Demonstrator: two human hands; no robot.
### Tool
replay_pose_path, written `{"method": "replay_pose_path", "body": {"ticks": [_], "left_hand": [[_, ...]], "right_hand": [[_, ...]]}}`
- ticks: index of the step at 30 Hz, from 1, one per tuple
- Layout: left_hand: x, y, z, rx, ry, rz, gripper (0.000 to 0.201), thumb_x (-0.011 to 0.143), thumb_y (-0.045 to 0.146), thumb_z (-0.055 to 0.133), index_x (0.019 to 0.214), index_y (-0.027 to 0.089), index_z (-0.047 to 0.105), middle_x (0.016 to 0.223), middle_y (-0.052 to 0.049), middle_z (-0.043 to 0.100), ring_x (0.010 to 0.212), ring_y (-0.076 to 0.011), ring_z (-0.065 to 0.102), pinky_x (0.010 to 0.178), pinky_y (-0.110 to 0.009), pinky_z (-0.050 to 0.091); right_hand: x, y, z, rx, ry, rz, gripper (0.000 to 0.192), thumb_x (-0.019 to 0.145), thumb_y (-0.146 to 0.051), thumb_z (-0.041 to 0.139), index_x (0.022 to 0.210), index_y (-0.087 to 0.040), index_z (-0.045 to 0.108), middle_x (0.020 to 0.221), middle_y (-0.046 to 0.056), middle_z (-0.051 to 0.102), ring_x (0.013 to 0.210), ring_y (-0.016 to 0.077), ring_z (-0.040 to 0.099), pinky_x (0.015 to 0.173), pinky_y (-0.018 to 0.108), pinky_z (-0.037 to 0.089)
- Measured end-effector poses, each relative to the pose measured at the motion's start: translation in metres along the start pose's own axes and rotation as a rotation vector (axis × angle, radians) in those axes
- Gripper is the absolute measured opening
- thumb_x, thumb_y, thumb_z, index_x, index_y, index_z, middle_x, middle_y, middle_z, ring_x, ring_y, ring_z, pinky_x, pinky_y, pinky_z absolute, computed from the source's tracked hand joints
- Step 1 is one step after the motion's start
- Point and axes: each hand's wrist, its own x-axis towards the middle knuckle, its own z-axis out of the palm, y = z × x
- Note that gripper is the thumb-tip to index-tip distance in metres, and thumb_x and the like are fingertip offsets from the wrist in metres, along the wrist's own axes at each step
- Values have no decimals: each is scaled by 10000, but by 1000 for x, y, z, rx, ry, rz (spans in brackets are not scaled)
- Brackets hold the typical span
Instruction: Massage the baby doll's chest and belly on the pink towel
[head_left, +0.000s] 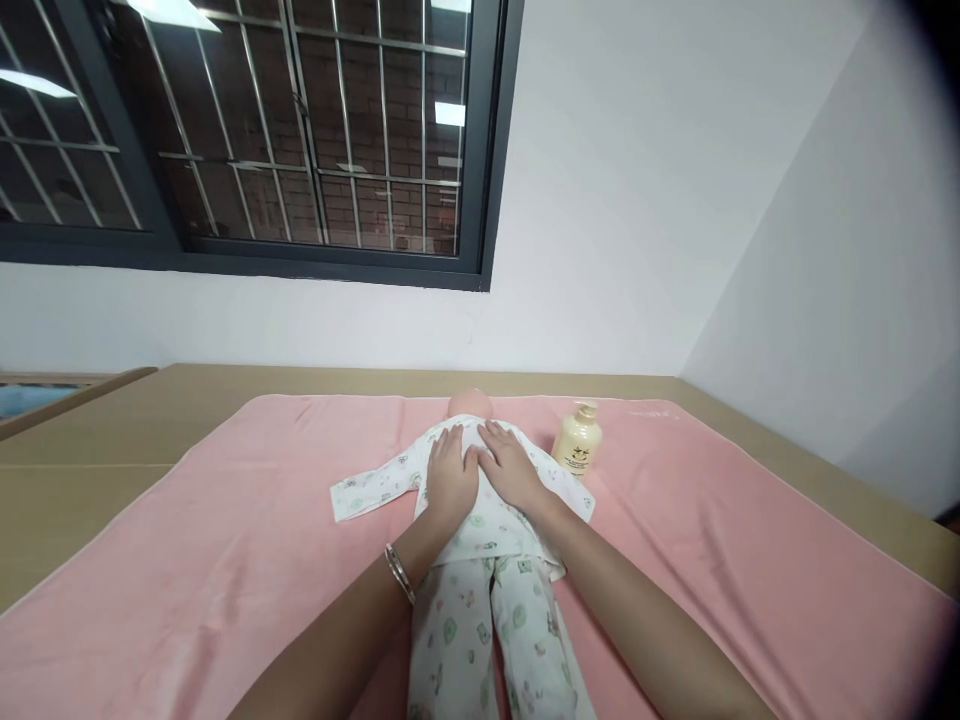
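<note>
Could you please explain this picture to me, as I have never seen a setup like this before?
There is no machine here: these are a person's bare hands, seen by a camera on that person's head, looking forward and down. The left hand, with a bracelet at its wrist, and the right hand lie palm down on the top of what looks like a doll. Neither holds anything. The doll lies on a pink sheet, also wearing trousers. A bottle stands by the sleeve on the right. Beyond is a barred window.
</note>
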Motion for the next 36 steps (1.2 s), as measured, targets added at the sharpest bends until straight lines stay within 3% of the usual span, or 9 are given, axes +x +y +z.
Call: {"method": "replay_pose_path", "body": {"ticks": [5,12,18,25,31,36], "left_hand": [[3,-2,0,167,-53,8,479,918,314,420,1331,85,497,1426,-162,487,1376,-301,368,1157,-465,252],[16,-15,-8,245,-150,17,464,918,377,420,1306,137,505,1409,-161,503,1349,-302,397,1140,-532,210],[15,-18,-8,244,-146,35,473,920,382,429,1319,138,497,1431,-164,479,1380,-292,357,1145,-508,203],[8,-4,-12,354,-93,101,384,939,328,395,1181,117,606,1273,-165,613,1257,-294,505,1069,-426,351],[1,10,-15,466,-94,86,320,946,325,380,972,173,659,1053,-133,690,1022,-283,636,849,-387,481],[4,6,-16,416,-102,57,330,925,320,400,1087,166,642,1192,-149,654,1169,-291,573,951,-405,442]], "right_hand": [[-1,4,5,-92,68,105,546,991,-400,296,1409,-73,425,1472,169,410,1401,245,306,1159,425,160],[-11,-17,1,-263,53,91,506,994,-339,270,1327,-38,502,1368,208,519,1315,271,428,1123,408,215],[-16,-31,-1,-332,48,106,463,973,-288,288,1244,-41,569,1279,223,586,1219,283,520,1108,411,231],[-1,-3,2,-128,-7,54,525,986,-344,288,1396,-46,424,1469,182,407,1395,245,317,1145,393,202],[3,7,6,-92,-5,41,532,984,-330,285,1431,-53,372,1505,168,353,1418,239,270,1161,427,167],[-2,-6,5,-142,4,71,522,982,-313,274,1403,-41,422,1460,177,425,1388,258,328,1148,416,198]]}}
